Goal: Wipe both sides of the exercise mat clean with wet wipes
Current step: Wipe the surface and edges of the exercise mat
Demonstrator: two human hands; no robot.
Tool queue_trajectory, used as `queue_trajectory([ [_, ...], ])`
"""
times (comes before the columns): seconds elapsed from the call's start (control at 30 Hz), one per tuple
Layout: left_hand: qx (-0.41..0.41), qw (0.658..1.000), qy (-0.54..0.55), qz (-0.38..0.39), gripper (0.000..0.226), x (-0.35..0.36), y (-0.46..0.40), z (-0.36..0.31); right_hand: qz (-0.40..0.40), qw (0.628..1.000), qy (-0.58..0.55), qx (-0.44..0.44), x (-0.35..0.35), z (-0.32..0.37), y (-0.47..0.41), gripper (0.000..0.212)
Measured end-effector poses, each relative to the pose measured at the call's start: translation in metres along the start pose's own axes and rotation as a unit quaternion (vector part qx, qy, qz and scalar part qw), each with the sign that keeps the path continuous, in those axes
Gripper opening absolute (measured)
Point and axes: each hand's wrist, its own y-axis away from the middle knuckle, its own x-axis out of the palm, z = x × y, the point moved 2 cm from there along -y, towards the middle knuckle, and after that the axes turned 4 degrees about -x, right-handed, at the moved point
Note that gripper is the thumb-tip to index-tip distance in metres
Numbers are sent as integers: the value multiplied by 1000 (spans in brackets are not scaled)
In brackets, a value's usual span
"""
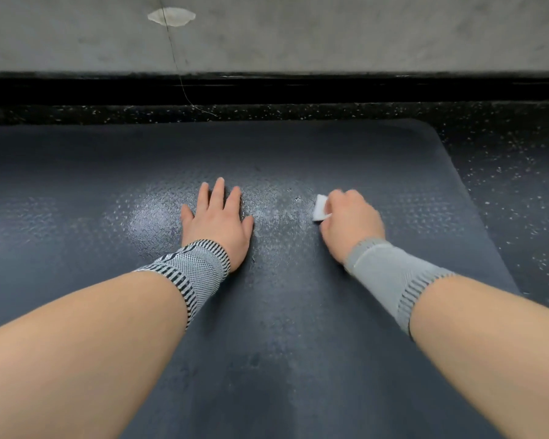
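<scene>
Wet wipe (320, 208) pokes leftward from right hand (351, 221) grip – pressed to mat (282, 312)

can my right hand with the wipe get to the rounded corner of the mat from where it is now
Probably yes. The right hand grips the wipe on the mat, and only bare mat lies between it and the corner.

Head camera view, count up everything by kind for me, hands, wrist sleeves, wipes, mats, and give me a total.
Hands: 2, left hand flat on the mat, right hand gripping the wipe
Wrist sleeves: 2, striped sleeve, grey sleeve
Wet wipes: 1, white wipe
Exercise mats: 1, dark mat
Total: 6
</scene>
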Motion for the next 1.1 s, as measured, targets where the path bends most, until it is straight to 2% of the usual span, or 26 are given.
queue_trajectory([
  [0.07,-9,1000,3,-5,63,6,-2,-1,51,991,-48,-117,10,27,25,13],
  [0.13,-13,1000,-1,-19,63,12,-1,-1,114,959,-54,-253,16,47,50,12],
  [0.2,-14,999,-6,-29,64,17,0,0,125,946,-21,-298,14,42,42,16],
  [0.27,-14,999,-10,-29,65,19,-1,0,87,969,7,-230,10,22,9,16],
  [0.33,-16,999,-14,-28,66,20,-1,0,35,993,23,-112,-1,-3,-28,14],
  [0.4,-18,999,-17,-29,67,20,0,-1,-5,1000,15,-3,-10,-21,-52,12],
  [0.43,-18,999,-19,-29,68,20,1,-1,-13,1000,6,25,-11,-21,-55,13],
  [0.5,-19,999,-23,-30,69,20,1,-2,13,1000,-4,-19,-6,-6,-44,17],
  [0.53,-19,999,-23,-28,69,20,1,-2,38,996,-9,-86,-1,7,-31,19],
  [0.6,-22,999,-18,-24,69,20,1,-2,107,964,-28,-241,9,32,1,18],
  [0.67,-23,999,-16,-22,69,20,2,-3,136,943,-18,-302,7,35,4,16],
  [0.73,-23,999,-17,-19,68,18,2,-3,90,962,-6,-257,1,22,-27,19],
  [0.83,-20,999,-21,-16,68,17,2,-3,1,997,-6,-79,-9,-2,-83,16],
  [0.9,-20,999,-20,-15,69,16,2,-3,-37,999,-24,18,-10,-10,-102,12],
  [0.93,-20,1000,-19,-15,69,16,3,-3,-39,998,-29,33,-8,-6,-102,12],
  [1.0,-21,1000,-15,-14,68,16,3,-3,-14,999,-28,-24,-1,12,-87,16],
  [1.1,-23,1000,-11,-17,68,15,4,-4,59,975,-40,-212,12,42,-42,15],
])
